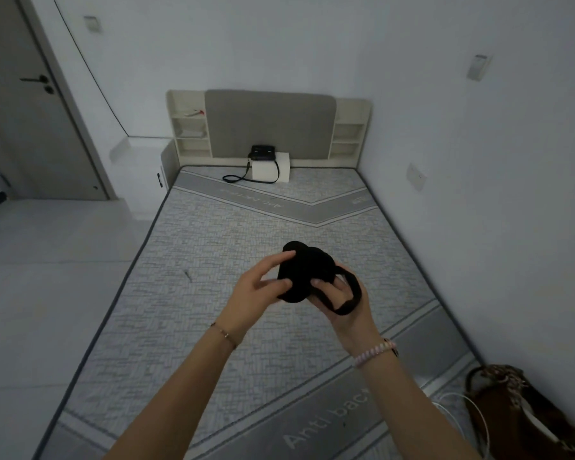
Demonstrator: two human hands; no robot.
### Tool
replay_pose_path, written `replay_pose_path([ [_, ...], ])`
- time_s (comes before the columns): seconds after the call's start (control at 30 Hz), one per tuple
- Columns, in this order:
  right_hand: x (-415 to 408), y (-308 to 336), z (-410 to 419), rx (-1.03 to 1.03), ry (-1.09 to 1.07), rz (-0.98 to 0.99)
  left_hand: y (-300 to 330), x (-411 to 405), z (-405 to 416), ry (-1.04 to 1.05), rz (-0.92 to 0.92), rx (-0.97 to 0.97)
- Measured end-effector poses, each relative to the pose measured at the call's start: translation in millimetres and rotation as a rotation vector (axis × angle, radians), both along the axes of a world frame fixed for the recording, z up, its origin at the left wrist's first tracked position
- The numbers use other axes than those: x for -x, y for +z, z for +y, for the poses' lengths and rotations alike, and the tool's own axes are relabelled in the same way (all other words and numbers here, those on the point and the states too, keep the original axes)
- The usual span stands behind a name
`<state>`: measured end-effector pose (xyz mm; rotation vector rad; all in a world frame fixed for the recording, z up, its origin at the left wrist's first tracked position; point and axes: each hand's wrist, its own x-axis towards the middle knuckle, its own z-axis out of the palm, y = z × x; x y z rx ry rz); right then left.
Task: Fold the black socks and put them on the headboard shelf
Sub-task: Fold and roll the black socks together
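The black socks (304, 270) are bunched into a rounded bundle held above the middle of the grey mattress (193, 260). My left hand (258, 295) grips the bundle's left side with thumb and fingers. My right hand (341, 305) holds it from the right, and a stretched black cuff loops around that hand's fingers. The headboard has cream shelf units on its left (190, 134) and right (347, 132), far beyond the hands at the top of the bed.
A white box (271, 172) with a black device and strap on it sits at the head of the mattress. A brown bag (518, 416) and a white cable lie at the bed's near right corner. A door (27, 104) stands at the left, with open floor beside the bed.
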<state>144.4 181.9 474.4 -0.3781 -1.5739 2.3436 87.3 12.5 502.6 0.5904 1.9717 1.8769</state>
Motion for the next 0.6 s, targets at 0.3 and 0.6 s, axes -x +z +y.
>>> replay_pose_path([
  [0.3, -30, 23, 3, -0.698, -0.108, 0.111, -3, 5, 7, 0.122, -0.09, -0.105],
  [0.6, -68, 48, 22, -0.52, 0.046, 0.08, -2, 21, -12, 0.163, -0.138, -0.151],
])
